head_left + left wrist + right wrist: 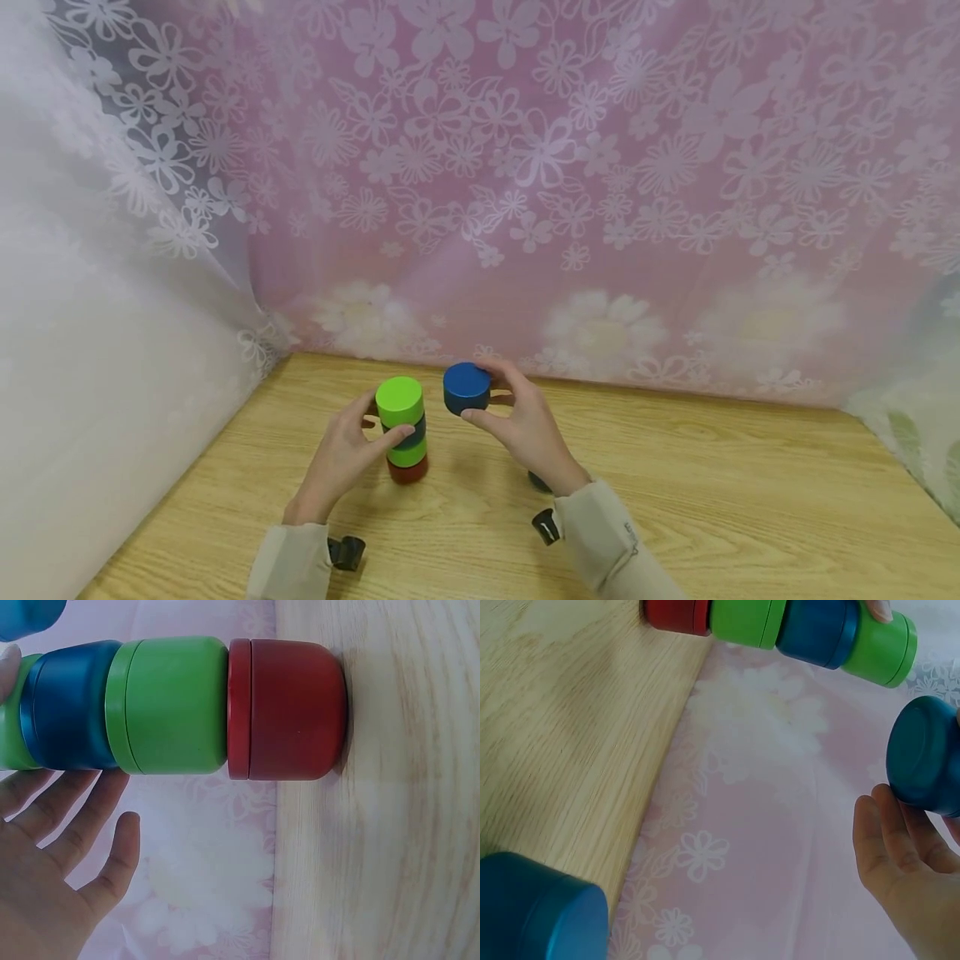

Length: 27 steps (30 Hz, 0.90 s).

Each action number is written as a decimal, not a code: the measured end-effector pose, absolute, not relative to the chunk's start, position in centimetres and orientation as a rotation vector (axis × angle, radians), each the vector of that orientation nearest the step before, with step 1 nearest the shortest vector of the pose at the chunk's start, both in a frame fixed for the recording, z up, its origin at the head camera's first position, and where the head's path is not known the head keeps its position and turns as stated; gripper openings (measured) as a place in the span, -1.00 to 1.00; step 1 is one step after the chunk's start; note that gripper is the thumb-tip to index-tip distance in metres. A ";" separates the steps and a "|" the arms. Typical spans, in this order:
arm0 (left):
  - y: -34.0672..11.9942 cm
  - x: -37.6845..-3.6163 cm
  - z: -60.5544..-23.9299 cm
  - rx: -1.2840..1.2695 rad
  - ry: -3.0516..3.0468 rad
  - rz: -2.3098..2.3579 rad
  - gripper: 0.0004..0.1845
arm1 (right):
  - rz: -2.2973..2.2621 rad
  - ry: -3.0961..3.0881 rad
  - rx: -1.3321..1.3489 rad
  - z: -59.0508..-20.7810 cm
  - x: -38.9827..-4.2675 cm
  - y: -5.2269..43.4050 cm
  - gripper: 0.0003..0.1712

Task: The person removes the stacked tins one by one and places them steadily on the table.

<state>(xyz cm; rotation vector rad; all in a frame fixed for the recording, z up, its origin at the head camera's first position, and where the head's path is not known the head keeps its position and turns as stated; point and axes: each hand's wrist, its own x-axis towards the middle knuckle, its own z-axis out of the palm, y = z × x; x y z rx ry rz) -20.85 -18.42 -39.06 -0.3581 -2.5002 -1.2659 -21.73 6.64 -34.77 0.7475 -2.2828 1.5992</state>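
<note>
Stacking is judged to be well advanced. Four canisters are stacked upright on the surface [712,500] in a single column: a red canister [296,711] at the base, a lower green canister [176,705] above it, then a stacked blue canister [75,705], with an upper green canister [400,400] at the top. Contact is made between each canister and the next, and no marked lean of the column is shown.

Two units are judged to be left. A held blue canister [467,387] is suspended roughly upright to the right of the column, near its top but apart from it; placement is not yet made. A loose blue canister [536,907] is located on the surface and is partly hidden by the right forearm in the head view.

The grip of the right hand [528,421] is set to about the canister's width: the held blue canister is pinched at its side between thumb and fingers, and its top is left uncovered. The grip of the left hand [348,442] is set around the upper part of the column, with the thumb on one side and fingers on the other; the little finger is held clear. Whether firm pressure is applied by the left grip cannot be told.
</note>
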 end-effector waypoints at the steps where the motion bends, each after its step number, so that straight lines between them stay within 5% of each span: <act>1: -18.4 -20.8 -39.0 -0.356 -2.503 -1.268 -0.36 | 1.601 -2.283 0.749 -34.8 -21.7 6.8 -0.26; 27: -18.6 -20.8 -39.2 -0.398 -2.471 -1.276 -0.36 | 1.556 -2.307 0.722 -36.4 -21.3 10.2 -0.30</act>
